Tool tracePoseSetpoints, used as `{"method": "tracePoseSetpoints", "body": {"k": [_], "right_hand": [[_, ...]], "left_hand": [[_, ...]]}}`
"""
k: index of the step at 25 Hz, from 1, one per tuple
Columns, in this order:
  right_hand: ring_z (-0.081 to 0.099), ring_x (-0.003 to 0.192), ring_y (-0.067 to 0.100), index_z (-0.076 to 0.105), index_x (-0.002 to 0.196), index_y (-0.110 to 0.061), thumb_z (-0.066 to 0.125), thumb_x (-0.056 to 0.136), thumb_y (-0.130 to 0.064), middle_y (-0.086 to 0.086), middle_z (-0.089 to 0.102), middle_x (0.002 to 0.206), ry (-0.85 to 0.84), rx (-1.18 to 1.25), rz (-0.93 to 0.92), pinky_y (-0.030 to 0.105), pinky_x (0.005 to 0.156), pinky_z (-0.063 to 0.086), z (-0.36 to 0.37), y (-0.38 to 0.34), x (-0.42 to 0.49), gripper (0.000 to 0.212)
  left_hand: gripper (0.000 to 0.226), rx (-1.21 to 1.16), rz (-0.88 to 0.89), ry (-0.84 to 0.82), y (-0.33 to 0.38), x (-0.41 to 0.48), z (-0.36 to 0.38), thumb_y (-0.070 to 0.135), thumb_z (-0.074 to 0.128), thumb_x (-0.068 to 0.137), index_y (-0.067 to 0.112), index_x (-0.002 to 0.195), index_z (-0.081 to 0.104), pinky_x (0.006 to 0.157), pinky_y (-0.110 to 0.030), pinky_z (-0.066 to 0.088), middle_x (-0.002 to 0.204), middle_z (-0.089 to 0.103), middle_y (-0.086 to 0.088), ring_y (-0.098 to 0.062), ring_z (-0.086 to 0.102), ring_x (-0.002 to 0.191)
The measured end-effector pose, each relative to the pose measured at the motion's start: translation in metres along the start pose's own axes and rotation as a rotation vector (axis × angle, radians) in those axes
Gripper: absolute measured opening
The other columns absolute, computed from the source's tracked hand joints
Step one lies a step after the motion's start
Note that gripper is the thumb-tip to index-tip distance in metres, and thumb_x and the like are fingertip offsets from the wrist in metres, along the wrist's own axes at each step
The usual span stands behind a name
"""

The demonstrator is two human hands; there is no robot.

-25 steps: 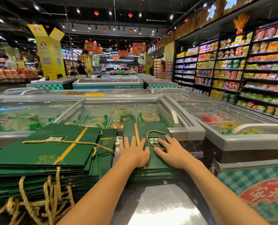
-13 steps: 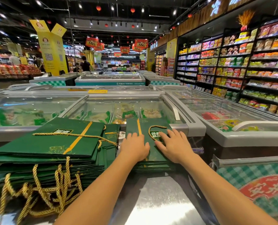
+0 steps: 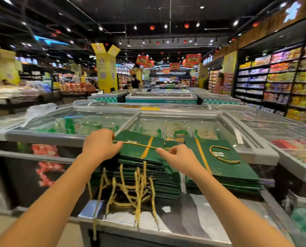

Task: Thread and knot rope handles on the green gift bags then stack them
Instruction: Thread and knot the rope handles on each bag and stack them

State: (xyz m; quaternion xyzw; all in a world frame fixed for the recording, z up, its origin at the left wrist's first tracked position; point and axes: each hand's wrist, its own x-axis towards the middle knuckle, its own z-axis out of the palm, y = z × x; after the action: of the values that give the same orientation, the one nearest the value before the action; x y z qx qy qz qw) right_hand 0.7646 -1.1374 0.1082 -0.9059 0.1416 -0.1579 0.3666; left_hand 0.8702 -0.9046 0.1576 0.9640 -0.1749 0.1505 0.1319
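Blurry frame, supermarket aisle. Far left, middle height: crumpled clear plastic bag (image 3: 39,111) lying on a chest freezer (image 3: 41,138) with glass lids, packaged goods inside. Upper centre-left: yellow pillar (image 3: 105,72), people near it, too small to detail.

Left hand (image 3: 100,145), centre-left of frame: grip closed, thumb and forefinger pinching the left end of a gold rope (image 3: 139,145) at the left edge of the top bag (image 3: 130,153). Other fingers curled in. Forearm runs down to the lower left corner.

The top bag is a flat green gift bag with a gold stripe and a dark label. It lies on top of the left stack (image 3: 141,171) of folded green bags, centre of frame, on a shiny metal surface (image 3: 193,220). The rope runs taut across the bag's face, over the stripe, from one hand to the other. Cannot tell if it passes through any hole.

Loose ropes (image 3: 139,189), gold, lie in a tangle in front of the left stack, ends trailing over the near edge of the surface.

Right hand (image 3: 177,155), centre: grip closed, fingertips pinching the right end of the same rope, remaining fingers curled. Sits between the two stacks.

Right stack (image 3: 238,173), centre-right, just beside the left one: lower pile of green bags, a rope handle (image 3: 211,152) looped on its top bag around the label.

Right edge: more freezers, then stocked shelves (image 3: 277,82) along the wall.
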Motion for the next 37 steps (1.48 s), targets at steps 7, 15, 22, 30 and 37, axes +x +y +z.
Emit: {"method": "tracePoseSetpoints", "body": {"k": [7, 15, 22, 30, 37], "right_hand": [[0.037, 0.063, 0.02, 0.035, 0.062, -0.02, 0.069, 0.08, -0.069, 0.0, 0.031, 0.057, -0.003, 0.018, 0.072, 0.034, 0.064, 0.031, 0.016, -0.016, -0.015, 0.062], [0.049, 0.068, 0.016, 0.059, 0.096, -0.006, 0.078, 0.088, -0.036, 0.005, 0.052, 0.078, 0.233, 0.466, 0.08, 0.029, 0.066, 0.043, 0.002, -0.008, -0.059, 0.036], [0.073, 0.08, 0.021, 0.054, 0.116, -0.015, 0.066, 0.098, -0.013, 0.007, 0.076, 0.095, 0.423, 1.058, 0.106, 0.034, 0.066, 0.062, -0.021, 0.012, -0.097, 0.022], [0.076, 0.09, 0.023, 0.054, 0.118, -0.015, 0.064, 0.097, -0.008, 0.007, 0.079, 0.1, 0.502, 0.895, 0.13, 0.033, 0.063, 0.062, -0.064, 0.07, -0.157, 0.024], [0.061, 0.057, 0.004, 0.063, 0.111, -0.013, 0.077, 0.089, -0.029, 0.0, 0.073, 0.076, 0.464, 0.253, 0.302, 0.025, 0.056, 0.046, -0.08, 0.124, -0.194, 0.03]], "left_hand": [[0.045, -0.171, -0.165, 0.039, -0.03, -0.019, 0.011, 0.057, 0.06, 0.091, 0.014, 0.08, 0.069, 0.086, -0.043, 0.049, 0.081, 0.066, -0.008, -0.034, 0.061, 0.099], [0.043, -0.463, -0.162, 0.231, -0.013, -0.061, 0.014, 0.054, 0.063, 0.089, 0.027, 0.122, 0.069, 0.098, -0.047, 0.031, 0.122, 0.062, -0.003, -0.035, 0.044, 0.123], [0.035, -0.979, 0.067, 0.227, 0.039, -0.095, 0.022, 0.028, 0.069, 0.092, 0.026, 0.126, 0.062, 0.085, -0.02, 0.048, 0.119, 0.061, 0.004, -0.005, 0.058, 0.107], [0.035, -1.219, 0.092, -0.182, 0.089, -0.127, 0.051, 0.016, 0.076, 0.087, 0.027, 0.114, 0.056, 0.076, -0.024, 0.058, 0.105, 0.071, 0.005, -0.007, 0.072, 0.087], [0.044, -0.777, 0.292, -0.221, 0.113, -0.15, 0.099, 0.035, 0.069, 0.09, 0.035, 0.13, 0.05, 0.076, -0.021, 0.05, 0.117, 0.045, 0.008, -0.013, 0.058, 0.077]]}}
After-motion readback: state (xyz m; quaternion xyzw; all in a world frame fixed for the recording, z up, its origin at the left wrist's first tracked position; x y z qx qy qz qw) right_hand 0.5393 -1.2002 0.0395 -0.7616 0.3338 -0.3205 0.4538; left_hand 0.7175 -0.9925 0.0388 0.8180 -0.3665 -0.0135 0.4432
